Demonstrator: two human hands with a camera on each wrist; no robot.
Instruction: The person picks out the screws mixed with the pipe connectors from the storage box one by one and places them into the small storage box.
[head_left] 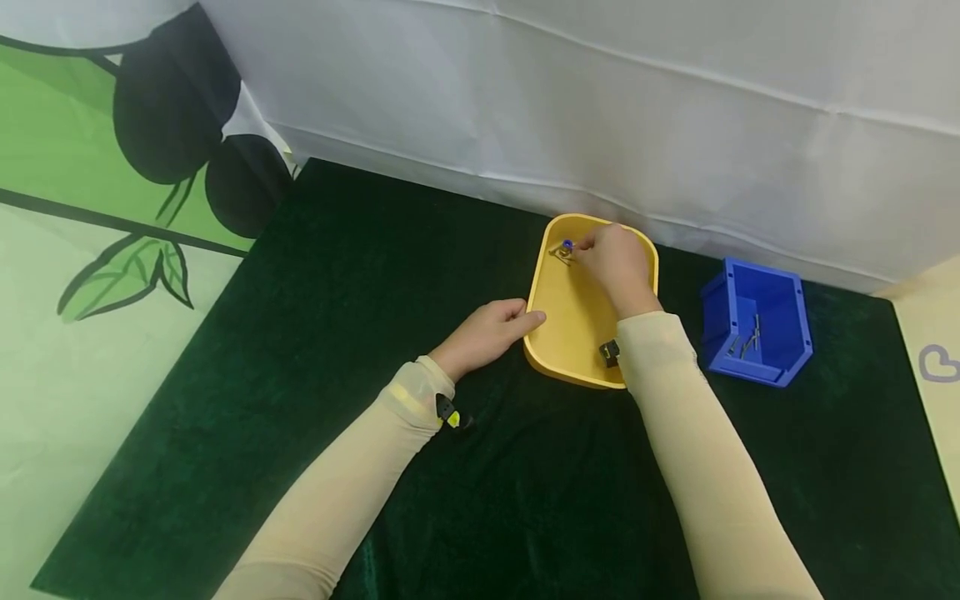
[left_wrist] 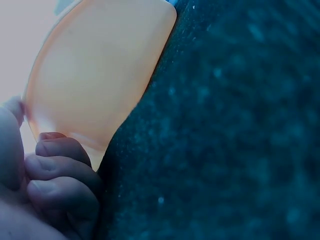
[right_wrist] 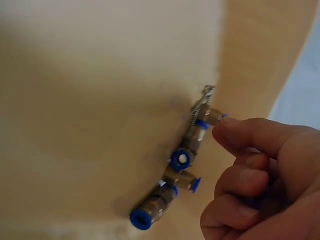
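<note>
A yellow tray stands on the dark green cloth. My left hand grips its left edge, the thumb over the rim; in the left wrist view the fingers curl against the outer wall. Inside the tray's far left corner lie several brass pneumatic fittings with blue ends and a threaded metal screw. My right hand reaches in from the right. Its thumb and index finger pinch at the blue end of one brass fitting, which the fingertip partly covers. The other fingers are curled.
Right of the tray stands a blue plastic bin with several thin metal pieces in it. A white cloth wall rises close behind the tray. Small black cameras sit at the wrists.
</note>
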